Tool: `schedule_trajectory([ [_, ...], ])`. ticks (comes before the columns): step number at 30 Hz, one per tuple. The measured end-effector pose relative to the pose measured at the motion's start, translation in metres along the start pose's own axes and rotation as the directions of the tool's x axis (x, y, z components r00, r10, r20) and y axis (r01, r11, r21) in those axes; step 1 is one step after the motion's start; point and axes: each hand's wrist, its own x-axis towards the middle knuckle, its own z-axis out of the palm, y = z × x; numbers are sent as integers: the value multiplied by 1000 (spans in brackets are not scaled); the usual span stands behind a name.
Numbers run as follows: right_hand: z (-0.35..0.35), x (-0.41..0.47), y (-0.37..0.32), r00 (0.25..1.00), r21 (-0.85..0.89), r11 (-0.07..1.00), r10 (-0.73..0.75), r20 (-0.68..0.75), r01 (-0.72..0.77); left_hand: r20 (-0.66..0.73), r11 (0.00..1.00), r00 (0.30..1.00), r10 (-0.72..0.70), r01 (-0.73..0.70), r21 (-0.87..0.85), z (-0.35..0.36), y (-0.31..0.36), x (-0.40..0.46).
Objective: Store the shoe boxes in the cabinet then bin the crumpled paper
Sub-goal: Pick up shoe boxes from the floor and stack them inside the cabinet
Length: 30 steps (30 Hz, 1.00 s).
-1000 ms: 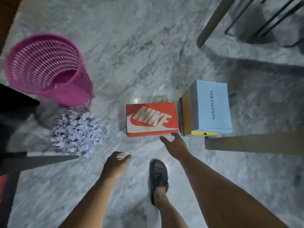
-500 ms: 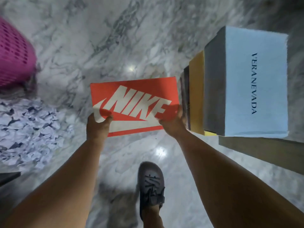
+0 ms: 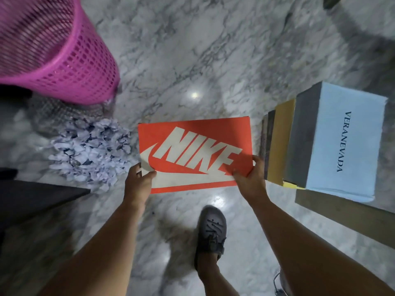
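An orange Nike shoe box [image 3: 192, 144] is held above the marble floor. My left hand [image 3: 137, 181] grips its near left corner and my right hand [image 3: 249, 178] grips its near right corner, thumbs on the lid. To the right stands a stack of shoe boxes: a light blue box [image 3: 346, 144] on top, a tan and yellow box [image 3: 282, 142] and a dark box [image 3: 267, 144] under it. A pile of crumpled white paper [image 3: 92, 150] lies on the floor to the left, in front of a pink mesh bin [image 3: 64, 56].
A dark furniture edge [image 3: 32, 195] juts in at the left. A wooden board [image 3: 342, 212] lies under the stack at the right. My foot in a dark shoe [image 3: 210, 231] stands on the marble floor [image 3: 192, 50] below the box.
Both hands reached down and took hold of the orange box by its near corners. It now sits apart from the stack, with a gap at its right, and the bin is back in view.
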Motion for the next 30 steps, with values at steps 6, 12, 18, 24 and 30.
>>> schedule_trajectory([
  [6, 0, -83, -12, 997, -54, 996, -73, 14, 74, -2, 992, 1000, -10, 10, -129, -62, -45, -78],
  [12, 5, -204, -9, 986, -173, 971, -159, 58, 167, -40, 971, 998, -42, 31, -237, -150, -111, -190],
  [18, 49, -364, -3, 941, -253, 913, -276, 198, 321, -207, 903, 968, -140, 40, -427, -266, -214, -309],
  [24, 130, -484, -39, 789, -166, 798, -499, 358, 579, -517, 770, 827, -218, -179, -612, -393, -260, -372],
  [30, 201, -597, -156, 540, 157, 622, -758, 367, 767, -826, 582, 556, -87, -645, -496, -533, -232, -421],
])
